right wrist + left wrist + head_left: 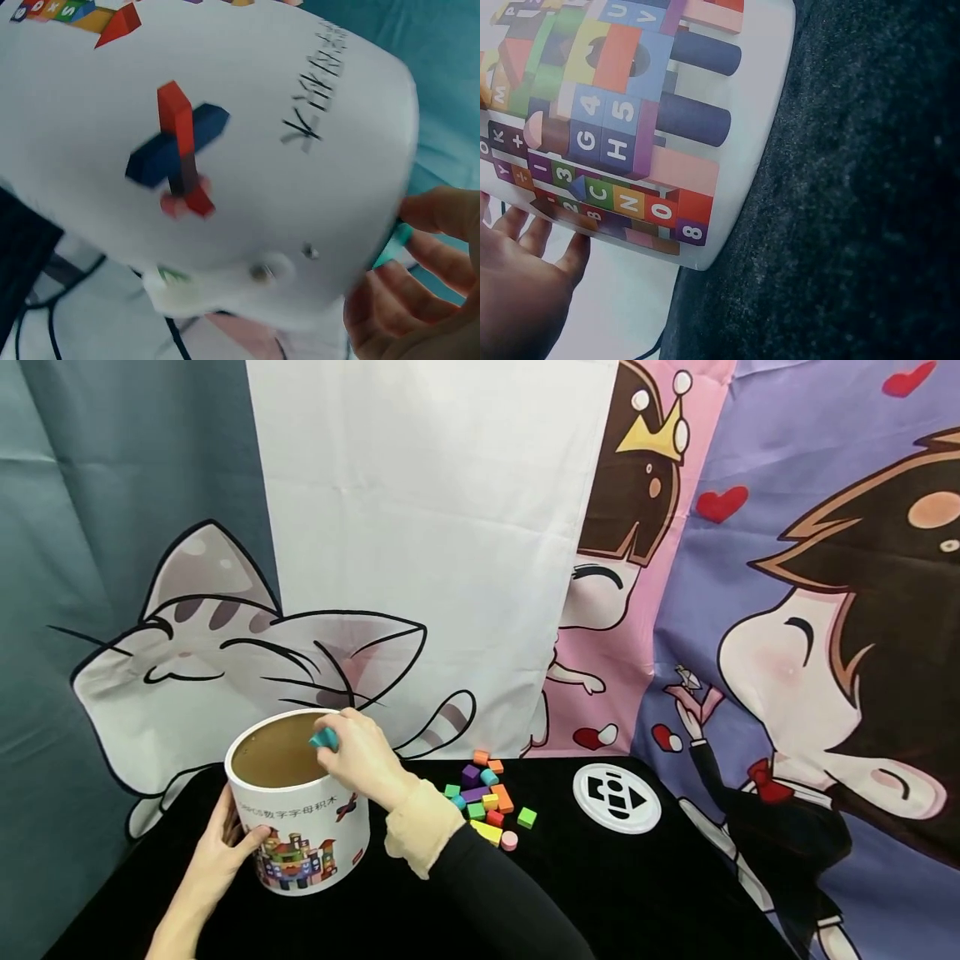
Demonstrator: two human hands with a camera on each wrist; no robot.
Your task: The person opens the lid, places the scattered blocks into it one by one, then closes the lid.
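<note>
A white bucket (pixel 315 839), printed with colourful building blocks, stands upright on the black cloth at the left in the head view. My left hand (pixel 213 852) holds its left side, thumb across the front and fingers along the wall; the left wrist view shows those fingers (pixel 574 259) against the print. At the rim, my right hand (pixel 363 756) pinches a small teal block (pixel 325 739) over the bucket's mouth. In the right wrist view the teal block (pixel 391 249) shows between thumb and fingers, partly covered. The bucket's bottom inside is hidden.
Several coloured blocks (pixel 474 795) lie in a loose group right of the bucket, beyond my right forearm. Farther right lies a round white lid (pixel 588 810) with black shapes. Printed curtains (pixel 450 527) hang behind the black cloth (pixel 637 893).
</note>
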